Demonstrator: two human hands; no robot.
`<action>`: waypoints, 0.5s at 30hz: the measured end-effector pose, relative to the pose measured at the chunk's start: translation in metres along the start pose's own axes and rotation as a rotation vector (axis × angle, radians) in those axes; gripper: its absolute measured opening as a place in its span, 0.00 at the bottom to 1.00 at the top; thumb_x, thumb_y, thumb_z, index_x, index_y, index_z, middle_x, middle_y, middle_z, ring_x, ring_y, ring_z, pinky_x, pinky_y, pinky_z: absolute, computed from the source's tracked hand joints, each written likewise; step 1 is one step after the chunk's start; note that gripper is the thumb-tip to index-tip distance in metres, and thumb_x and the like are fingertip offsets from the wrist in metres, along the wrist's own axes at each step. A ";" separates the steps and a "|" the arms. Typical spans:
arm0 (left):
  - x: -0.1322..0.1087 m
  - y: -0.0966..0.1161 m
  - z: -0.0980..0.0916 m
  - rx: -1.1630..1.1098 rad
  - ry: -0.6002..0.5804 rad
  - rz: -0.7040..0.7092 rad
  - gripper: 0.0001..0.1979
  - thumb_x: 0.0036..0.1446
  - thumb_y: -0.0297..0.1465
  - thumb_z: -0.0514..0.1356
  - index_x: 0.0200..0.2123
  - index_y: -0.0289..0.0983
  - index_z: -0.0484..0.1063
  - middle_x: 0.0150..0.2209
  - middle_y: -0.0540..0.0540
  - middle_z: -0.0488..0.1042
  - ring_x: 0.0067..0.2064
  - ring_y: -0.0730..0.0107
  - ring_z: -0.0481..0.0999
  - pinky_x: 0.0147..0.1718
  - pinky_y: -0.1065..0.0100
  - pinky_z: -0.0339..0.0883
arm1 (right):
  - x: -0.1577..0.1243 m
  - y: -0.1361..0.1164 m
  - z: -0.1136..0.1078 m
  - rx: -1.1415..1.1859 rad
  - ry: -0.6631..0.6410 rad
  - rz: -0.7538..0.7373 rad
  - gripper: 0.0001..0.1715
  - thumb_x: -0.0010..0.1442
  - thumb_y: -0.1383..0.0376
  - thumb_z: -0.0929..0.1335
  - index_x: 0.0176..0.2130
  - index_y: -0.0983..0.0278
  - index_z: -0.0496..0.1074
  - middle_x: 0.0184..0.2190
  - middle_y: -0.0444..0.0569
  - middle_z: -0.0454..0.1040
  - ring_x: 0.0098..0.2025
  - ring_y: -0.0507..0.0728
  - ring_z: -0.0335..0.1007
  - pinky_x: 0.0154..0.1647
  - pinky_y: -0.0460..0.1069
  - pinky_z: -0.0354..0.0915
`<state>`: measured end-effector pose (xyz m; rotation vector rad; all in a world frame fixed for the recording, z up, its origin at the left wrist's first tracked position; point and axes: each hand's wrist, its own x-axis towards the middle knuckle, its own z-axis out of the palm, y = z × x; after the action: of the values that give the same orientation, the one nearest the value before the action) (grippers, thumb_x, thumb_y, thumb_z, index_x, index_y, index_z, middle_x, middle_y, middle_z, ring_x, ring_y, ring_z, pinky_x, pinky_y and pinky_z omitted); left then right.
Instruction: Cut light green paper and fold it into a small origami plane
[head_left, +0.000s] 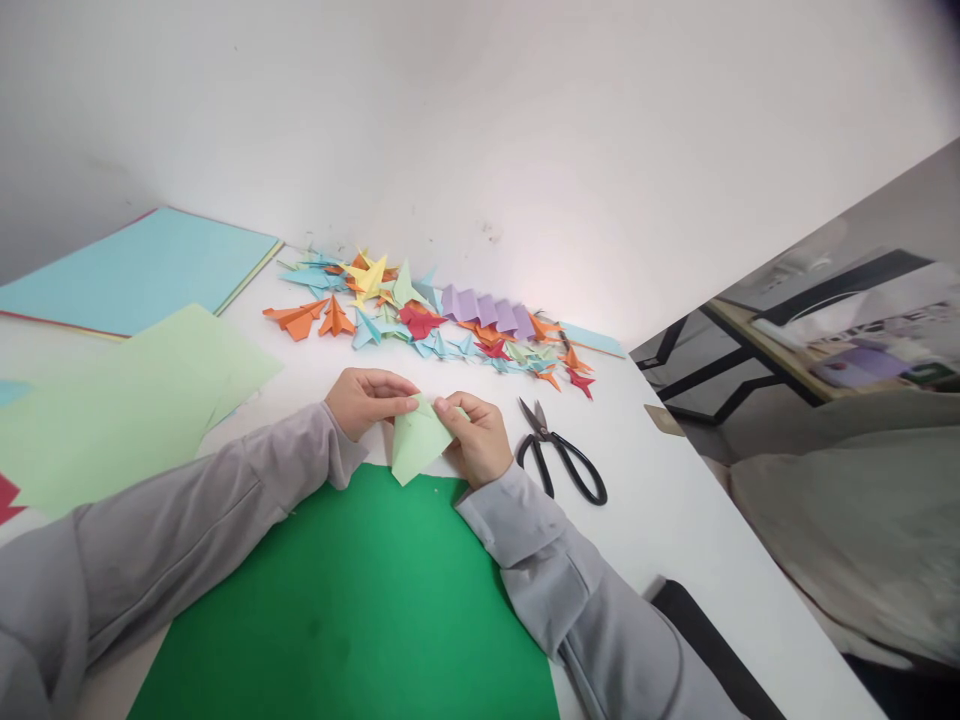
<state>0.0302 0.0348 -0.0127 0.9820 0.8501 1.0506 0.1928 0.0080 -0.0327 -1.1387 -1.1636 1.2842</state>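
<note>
Between both hands is a small folded piece of light green paper, its pointed end hanging down. My left hand pinches its upper left corner between thumb and fingers. On the other side, my right hand grips the right edge, thumb on top. The paper is just above the far edge of a large green sheet. To the right of my right hand lie black-handled scissors, their blades a little apart and pointing away.
Several folded paper figures in many colours lie along the wall, with a purple pleated strip among them. On the left are light green sheets and a stack topped with blue paper. A black object rests near the table's right edge.
</note>
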 end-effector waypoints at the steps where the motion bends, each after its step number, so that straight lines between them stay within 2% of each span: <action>1: 0.000 0.001 0.001 0.003 0.002 0.005 0.13 0.26 0.29 0.73 0.22 0.34 0.77 0.19 0.49 0.76 0.22 0.73 0.73 0.20 0.73 0.66 | 0.000 0.001 0.000 -0.015 0.005 -0.014 0.21 0.45 0.48 0.72 0.23 0.64 0.70 0.13 0.39 0.65 0.15 0.47 0.57 0.15 0.44 0.55; 7: -0.002 0.007 0.004 0.073 0.017 0.027 0.12 0.24 0.26 0.72 0.18 0.34 0.75 0.16 0.51 0.72 0.19 0.77 0.69 0.18 0.75 0.63 | 0.000 0.001 -0.002 -0.125 0.057 -0.120 0.20 0.45 0.49 0.72 0.25 0.63 0.73 0.19 0.43 0.69 0.21 0.50 0.60 0.21 0.45 0.58; 15: -0.001 0.005 0.002 0.089 0.001 0.049 0.12 0.24 0.26 0.72 0.18 0.34 0.75 0.16 0.51 0.72 0.19 0.78 0.69 0.19 0.75 0.63 | -0.003 -0.003 0.001 -0.157 0.102 -0.162 0.18 0.46 0.51 0.72 0.24 0.63 0.74 0.17 0.42 0.67 0.20 0.49 0.57 0.22 0.46 0.56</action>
<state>0.0306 0.0340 -0.0072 1.0824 0.8837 1.0622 0.1919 0.0046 -0.0293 -1.1841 -1.2701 1.0141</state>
